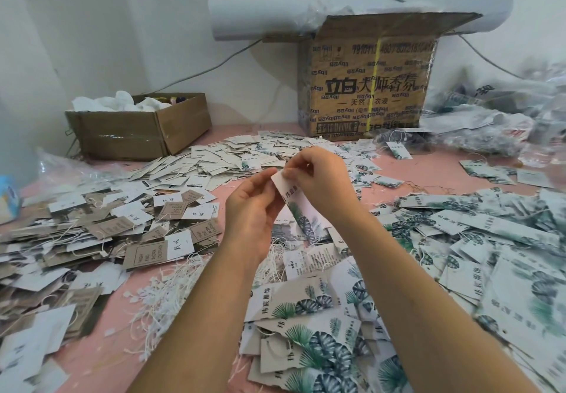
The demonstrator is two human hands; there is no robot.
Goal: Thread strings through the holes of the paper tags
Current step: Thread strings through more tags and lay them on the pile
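Paper tag point(292, 199), white with a green leaf print, held up over the table between both hands. Left hand point(254, 208): fingers curled round the tag's left edge, thumb near its top. Right hand point(315, 181): fingertips together, pinching the top end, where I take the hole to be. The hole itself is hidden, and I cannot tell whether a string is already in the pinch.

Judgement: threading step in hand, on this one tag. Next move calls for a fine, steady feed of a string end through the hole, with the left hand keeping the tag still.

Loose strings point(171, 294) lie in a white bundle below my left wrist. Table point(435, 162) is pink, heaped with brown-and-white tags point(147, 251) on the left and leaf-print tags point(490, 239) on the right. Small box point(137, 129) and large box point(367, 86), both cardboard, stand against a white wall point(153, 24). Plastic bags point(490, 116) at far right.
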